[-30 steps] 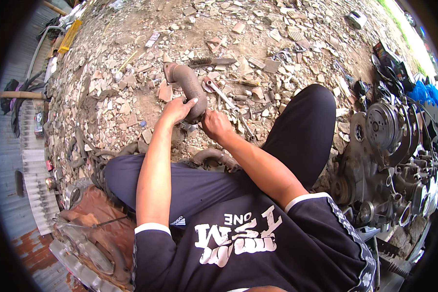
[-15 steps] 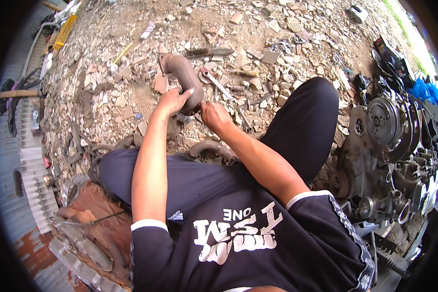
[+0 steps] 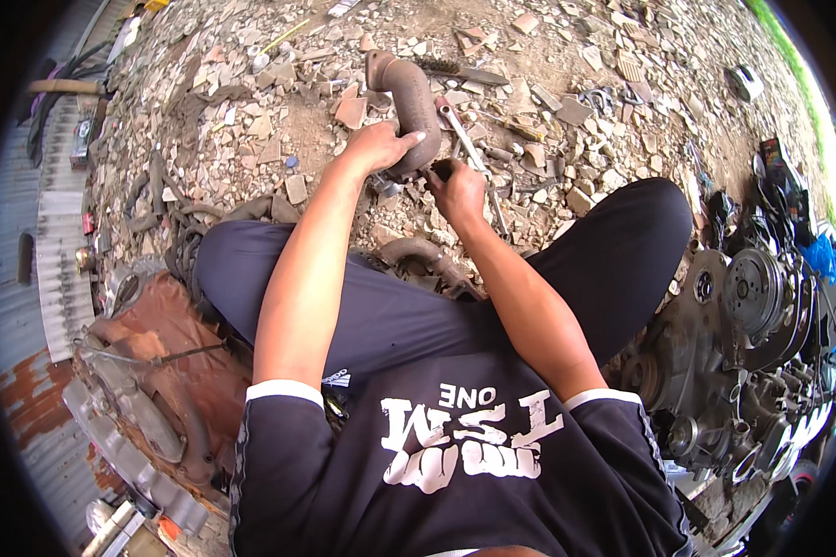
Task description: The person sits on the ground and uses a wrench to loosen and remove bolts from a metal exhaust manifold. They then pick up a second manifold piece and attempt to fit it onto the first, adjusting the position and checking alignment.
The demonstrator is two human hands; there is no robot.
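A rusty, S-curved exhaust pipe stands tilted over the rubble, its flanged end pointing away from me. My left hand is closed round its near bend, thumb laid along the top. Close against the near end, my right hand has its fingers curled in a pinch; whatever they hold is too small or hidden to name. Below the pipe's near end a bit of grey metal shows. A long wrench lies just right of the pipe, and a wire brush lies beyond it.
Broken tile and stone cover the ground. Another curved pipe lies between my crossed legs. Engine parts with a pulley stand at right. A brown metal part sits at left, near corrugated sheeting. Dark hoses lie at far left.
The whole view has shifted, so hands, pipe and ground appear farther right and higher. My right fingers have curled more at the pipe's near end; my left hand keeps its grip.
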